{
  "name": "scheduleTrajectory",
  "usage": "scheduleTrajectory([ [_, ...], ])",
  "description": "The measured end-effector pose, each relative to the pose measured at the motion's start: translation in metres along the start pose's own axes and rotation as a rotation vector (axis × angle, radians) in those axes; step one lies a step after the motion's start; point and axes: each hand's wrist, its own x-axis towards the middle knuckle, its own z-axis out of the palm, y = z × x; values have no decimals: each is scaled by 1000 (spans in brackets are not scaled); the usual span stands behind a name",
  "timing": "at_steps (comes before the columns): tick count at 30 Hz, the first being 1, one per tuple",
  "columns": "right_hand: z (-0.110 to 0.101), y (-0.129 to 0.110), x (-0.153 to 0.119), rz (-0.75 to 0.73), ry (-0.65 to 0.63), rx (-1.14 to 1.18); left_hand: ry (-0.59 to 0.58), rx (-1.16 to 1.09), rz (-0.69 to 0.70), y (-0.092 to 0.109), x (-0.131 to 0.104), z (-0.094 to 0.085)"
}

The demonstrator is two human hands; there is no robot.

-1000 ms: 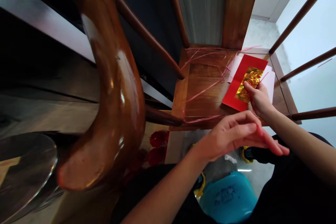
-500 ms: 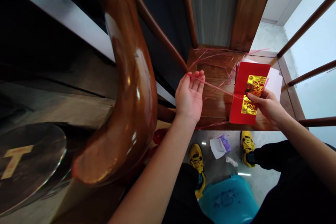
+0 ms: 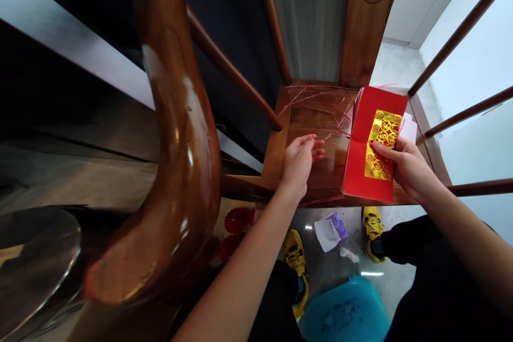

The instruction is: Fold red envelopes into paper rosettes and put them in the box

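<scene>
My right hand (image 3: 411, 165) grips a stack of red envelopes (image 3: 358, 155) with gold foil print, thumb across the front and fingers behind. White paper (image 3: 407, 129) shows behind the stack. Left of it, my left hand (image 3: 300, 163) hovers over the wooden chair seat (image 3: 298, 128), thumb and forefinger pinched together and the other fingers loosely extended. A thin pink string (image 3: 329, 136) shows by its fingertips; where it runs toward the envelopes is hard to see. More pink strands (image 3: 308, 91) lie scattered on the seat.
A thick curved wooden armrest (image 3: 176, 133) stands close on the left, with a round glossy surface (image 3: 36, 262) below it. On the floor are a blue plastic stool (image 3: 347, 310), a purple and white packet (image 3: 331, 231) and a crumpled tissue (image 3: 349, 255). Wooden rails (image 3: 468, 109) border the right.
My left hand has moved right toward the envelopes and turned from palm up to sideways. The string between the hands is no longer stretched taut. The view has shifted slightly.
</scene>
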Motion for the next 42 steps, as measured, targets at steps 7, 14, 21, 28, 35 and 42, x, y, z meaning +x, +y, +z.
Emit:
scheduleTrajectory([
  [7, -1, -3, 9, 6, 56, 12, -225, 296, -207, 3, -21, 7],
  [14, 3, -2, 6, -27, 9, -23, -282, 137, 165, -17, -25, 3],
  [21, -1, -9, 8, -84, 14, -64, -49, 22, 290, 0, -13, -3],
  [28, 10, -5, 5, -9, 18, 1, -229, -122, 375, -7, -24, 9],
  [35, 18, 3, 0, -19, -11, -19, -376, -24, 198, -11, -52, 14],
  [42, 20, 5, -2, -50, -30, -49, -564, -26, 230, -6, -43, 8],
])
